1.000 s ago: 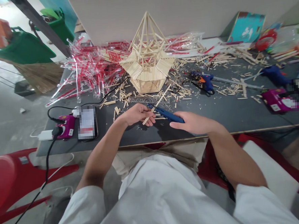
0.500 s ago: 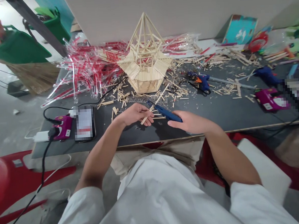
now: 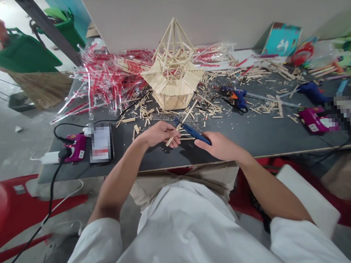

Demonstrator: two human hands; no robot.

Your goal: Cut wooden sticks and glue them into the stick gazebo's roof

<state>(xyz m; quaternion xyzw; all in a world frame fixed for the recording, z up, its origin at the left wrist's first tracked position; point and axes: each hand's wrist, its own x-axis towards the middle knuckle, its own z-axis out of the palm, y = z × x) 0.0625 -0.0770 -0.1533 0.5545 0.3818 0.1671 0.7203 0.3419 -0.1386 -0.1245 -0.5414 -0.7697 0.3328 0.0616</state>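
Observation:
My left hand [image 3: 160,134] pinches a long thin wooden stick [image 3: 184,121] that slants up to the right over the dark table [image 3: 253,136]. My right hand [image 3: 219,145] grips a blue cutter tool [image 3: 193,131] whose tip meets the stick beside the left fingers. Just behind them stands a wooden stick pavilion model [image 3: 173,76] with a pointed open-frame roof. Cut stick pieces [image 3: 141,111] lie scattered around its base.
A heap of red and clear plastic wrappers [image 3: 107,82] lies at the back left. A phone [image 3: 101,143] and a purple charger block [image 3: 75,147] with cables sit at the left. A blue glue gun [image 3: 235,96] lies to the right, another purple device [image 3: 316,123] farther right.
Both hands stay at the same spot with the stick and cutter. Only the view has shifted slightly.

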